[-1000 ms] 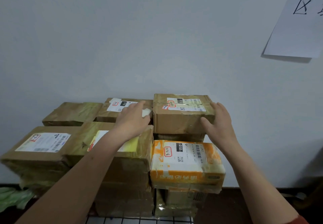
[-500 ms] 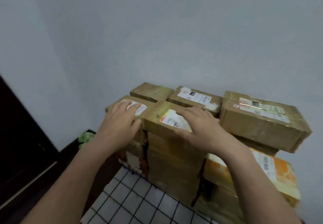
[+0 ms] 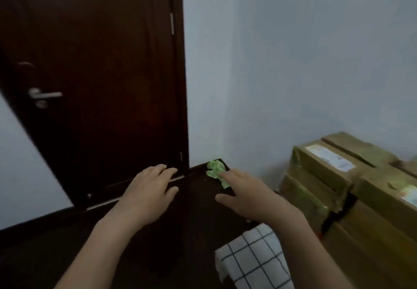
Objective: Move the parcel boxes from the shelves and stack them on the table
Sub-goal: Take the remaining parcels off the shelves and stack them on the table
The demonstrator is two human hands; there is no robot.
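- Head view: the left hand (image 3: 149, 189) is in front of the bottom of the dark door (image 3: 101, 85). It is flat, with straight fingers, and holds nothing.
- The right hand (image 3: 246, 196) is just right of the door, also flat and empty.
- The parcel boxes (image 3: 338, 176) sit stacked far right of the door, and no hand touches them.

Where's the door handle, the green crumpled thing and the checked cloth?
door handle (image 3: 47, 95): head view, on its silver lever.
green crumpled thing (image 3: 215, 168): head view, on its upper part.
checked cloth (image 3: 255, 262): head view, on its middle.
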